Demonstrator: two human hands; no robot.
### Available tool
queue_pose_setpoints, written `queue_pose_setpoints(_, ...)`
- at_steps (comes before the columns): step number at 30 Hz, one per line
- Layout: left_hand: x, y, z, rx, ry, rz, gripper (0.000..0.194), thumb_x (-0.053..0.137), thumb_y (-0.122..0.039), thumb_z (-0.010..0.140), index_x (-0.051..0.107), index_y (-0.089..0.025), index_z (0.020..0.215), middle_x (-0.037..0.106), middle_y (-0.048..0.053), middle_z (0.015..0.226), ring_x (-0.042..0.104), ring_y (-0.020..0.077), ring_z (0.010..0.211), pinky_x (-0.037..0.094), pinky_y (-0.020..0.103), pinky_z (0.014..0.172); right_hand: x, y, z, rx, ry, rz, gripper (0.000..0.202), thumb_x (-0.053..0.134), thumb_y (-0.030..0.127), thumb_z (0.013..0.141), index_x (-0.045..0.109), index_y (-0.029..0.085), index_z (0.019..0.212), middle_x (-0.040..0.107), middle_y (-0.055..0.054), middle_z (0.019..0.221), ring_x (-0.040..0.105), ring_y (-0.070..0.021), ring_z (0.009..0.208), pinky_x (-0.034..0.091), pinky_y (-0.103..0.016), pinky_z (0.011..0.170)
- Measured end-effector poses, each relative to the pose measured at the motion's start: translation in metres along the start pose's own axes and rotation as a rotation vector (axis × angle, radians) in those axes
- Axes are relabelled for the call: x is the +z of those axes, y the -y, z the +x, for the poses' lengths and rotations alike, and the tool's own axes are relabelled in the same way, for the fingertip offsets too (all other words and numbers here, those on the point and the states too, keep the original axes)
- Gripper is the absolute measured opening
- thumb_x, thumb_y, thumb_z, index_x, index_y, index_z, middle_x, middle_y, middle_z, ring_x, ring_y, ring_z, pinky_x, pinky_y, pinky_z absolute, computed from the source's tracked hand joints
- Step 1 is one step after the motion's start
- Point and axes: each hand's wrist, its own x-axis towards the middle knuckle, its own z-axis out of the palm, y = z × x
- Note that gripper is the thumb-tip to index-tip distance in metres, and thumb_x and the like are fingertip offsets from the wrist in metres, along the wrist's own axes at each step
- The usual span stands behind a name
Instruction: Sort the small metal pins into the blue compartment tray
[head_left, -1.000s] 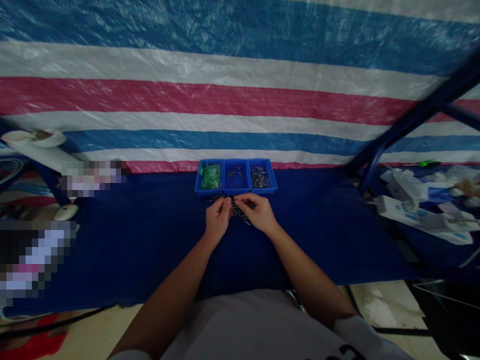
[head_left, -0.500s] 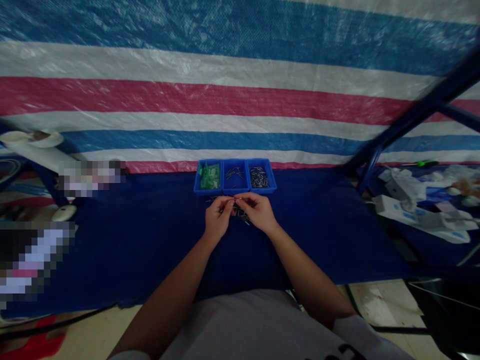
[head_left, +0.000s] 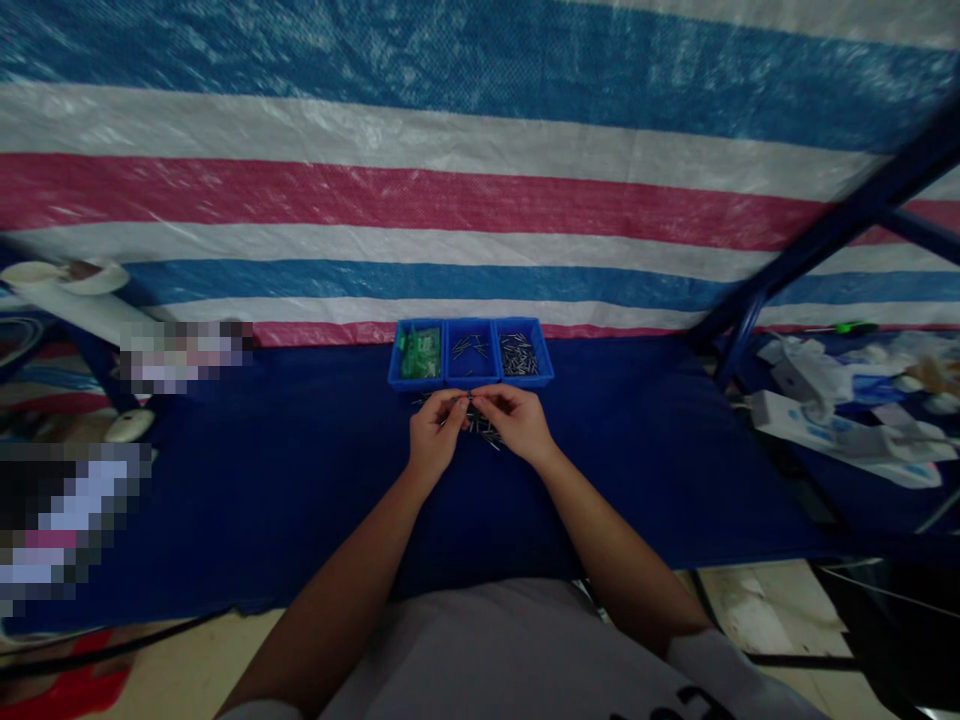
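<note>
My left hand (head_left: 435, 432) and my right hand (head_left: 517, 422) meet fingertip to fingertip over a small heap of thin metal pins (head_left: 484, 432) on the dark blue cloth (head_left: 300, 470). Both pinch a small metal piece between them; its exact shape is too small to tell. Just behind the hands stand three joined blue bins: the left bin (head_left: 417, 353) holds green parts, the middle bin (head_left: 472, 350) a few pins, the right bin (head_left: 520, 354) many dark pins.
A striped blue, white and red tarp (head_left: 450, 180) hangs behind the table. A dark blue metal frame (head_left: 817, 240) slants at the right, with white devices and cables (head_left: 825, 410) beyond it. Blurred patches and a white dish (head_left: 82, 275) lie at the left.
My hands have drawn slightly closer together, fingertips now touching over the pin heap. Nothing else has moved.
</note>
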Motion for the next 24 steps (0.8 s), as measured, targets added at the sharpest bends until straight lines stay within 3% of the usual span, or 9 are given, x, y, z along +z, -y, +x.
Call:
queue_pose_setpoints(7,-0.0006,-0.001,0.0008,0.053,0.002,0.124,0.022,0.056,-0.037,0.089,0.065,-0.017,0.087,0.061,-0.003,0.06,0.058,0.0099,0.055,0.045,0.021,0.058,0.0007,0.0,-0.0007,-0.022,0.014,-0.056,0.018,0.068,0.031,0.079,0.073,0.019,0.092,0.074,-0.005,0.084,0.067,-0.0151,0.07,0.053,-0.027,0.064)
queue_pose_setpoints(17,-0.0036,-0.0041,-0.0009,0.084,-0.019,0.332,0.043,0.046,-0.042,0.093,0.054,-0.017,0.06,0.054,-0.003,0.051,0.051,0.0092,0.049,0.038,0.021,0.053,-0.0011,0.0076,-0.0042,-0.298,0.069,-0.309,0.015,0.061,0.023,0.087,0.072,0.02,0.097,0.07,-0.006,0.09,0.064,-0.0144,0.074,0.051,-0.027,0.067)
queue_pose_setpoints(24,-0.0041,0.0004,-0.0015,0.145,0.026,0.415,0.044,0.043,-0.043,0.094,0.054,-0.017,0.06,0.052,-0.002,0.052,0.049,0.0095,0.049,0.035,0.022,0.052,-0.0034,0.0021,-0.0048,-0.431,0.109,-0.477,0.017,0.056,0.023,0.091,0.071,0.021,0.098,0.068,-0.007,0.093,0.063,-0.0169,0.087,0.052,-0.031,0.08)
